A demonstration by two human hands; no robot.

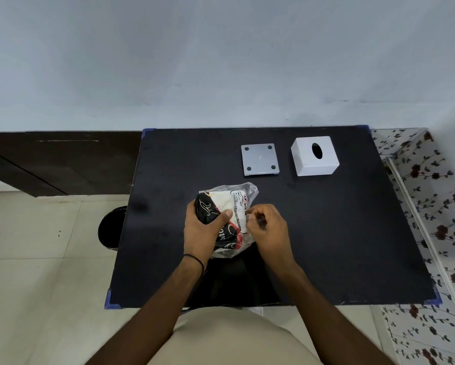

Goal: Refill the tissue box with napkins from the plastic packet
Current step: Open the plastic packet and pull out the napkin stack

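A plastic packet of napkins [231,204], clear with black, white and red print, is held above the middle of the black table [326,233]. My left hand [204,229] grips its left side, thumb across the front. My right hand [269,230] pinches the packet's right edge with curled fingers. At the table's far right stands the white tissue box [314,156], its oval slot facing up. Left of it lies the box's grey square base plate [260,159] with a dark pad in each corner.
A wall runs along the table's far edge. A black round bin [110,227] stands on the tiled floor at the table's left side. A floral-patterned surface [431,193] borders the table on the right.
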